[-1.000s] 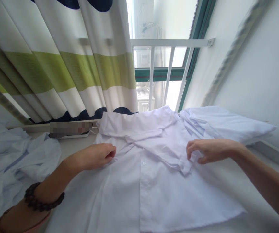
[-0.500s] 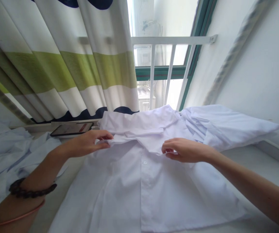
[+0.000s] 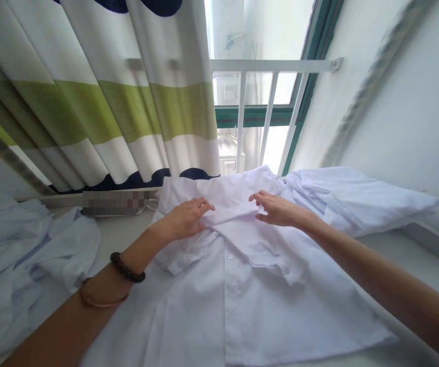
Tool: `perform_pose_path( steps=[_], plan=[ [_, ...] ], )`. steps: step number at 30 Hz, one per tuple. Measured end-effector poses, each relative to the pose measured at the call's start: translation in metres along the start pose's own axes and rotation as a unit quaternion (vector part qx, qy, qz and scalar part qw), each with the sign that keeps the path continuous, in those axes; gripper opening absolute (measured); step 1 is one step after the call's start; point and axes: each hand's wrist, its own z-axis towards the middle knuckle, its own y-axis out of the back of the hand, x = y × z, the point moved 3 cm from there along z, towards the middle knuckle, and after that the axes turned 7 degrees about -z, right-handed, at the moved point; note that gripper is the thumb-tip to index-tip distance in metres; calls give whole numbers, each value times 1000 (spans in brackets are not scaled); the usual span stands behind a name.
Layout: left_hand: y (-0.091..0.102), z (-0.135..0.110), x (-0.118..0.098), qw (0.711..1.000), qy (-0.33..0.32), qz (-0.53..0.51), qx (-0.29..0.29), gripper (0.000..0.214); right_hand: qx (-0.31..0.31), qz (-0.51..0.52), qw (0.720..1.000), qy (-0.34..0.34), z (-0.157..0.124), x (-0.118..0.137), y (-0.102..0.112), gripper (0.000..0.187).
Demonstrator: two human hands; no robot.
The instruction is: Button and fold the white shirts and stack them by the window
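Observation:
A white button-front shirt (image 3: 200,311) lies spread out in front of me, its buttoned strip running down the middle. Both sleeves (image 3: 267,244) are crossed over the upper front, their cuffs pointing down and outward. My left hand (image 3: 186,219) is over the upper left part of the shirt, fingers apart and nothing gripped. Across from it, my right hand (image 3: 276,208) hovers at or just above the upper right of the cloth, its fingers also spread. Whether the fingertips touch the fabric I cannot tell.
Crumpled white cloth (image 3: 31,250) lies at the left. Folded white garments (image 3: 357,199) are stacked at the right, by the wall. A partly blurred flat device (image 3: 112,204) rests near the back edge. Behind are a striped curtain (image 3: 127,112) and a white window rail (image 3: 273,65).
Both hands have let go of the sleeve cloth and moved up and toward the centre. The sleeve ends now hang lower across the front, with their cuffs showing.

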Motion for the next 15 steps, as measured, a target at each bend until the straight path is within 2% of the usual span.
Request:
perform_pose_path(
  steps=[3, 5, 7, 8, 12, 13, 15],
  plan=[
    [-6, 23, 8, 999, -15, 42, 6, 29, -18, -61, 998, -3, 22, -3, -14, 41],
    [0, 29, 15, 999, 1, 36, -30, 27, -31, -79, 996, 11, 29, -3, -15, 30],
    [9, 27, 22, 998, 13, 16, -57, 29, -64, -76, 995, 9, 30, -4, -10, 26],
    [11, 24, 23, 999, 12, 1, -50, 31, -82, -70, 994, 4, 29, -5, -6, 25],
    [-1, 8, 14, 998, -19, -24, 47, 64, -105, -38, 994, -7, 24, -6, -2, 28],
    [-6, 5, 10, 999, -20, -9, 42, 66, -105, -26, 994, -9, 24, -6, -3, 30],
    [-15, 3, 2, 999, -21, 42, -8, 58, -116, 0, 993, -16, 22, -6, -3, 30]
  ],
)
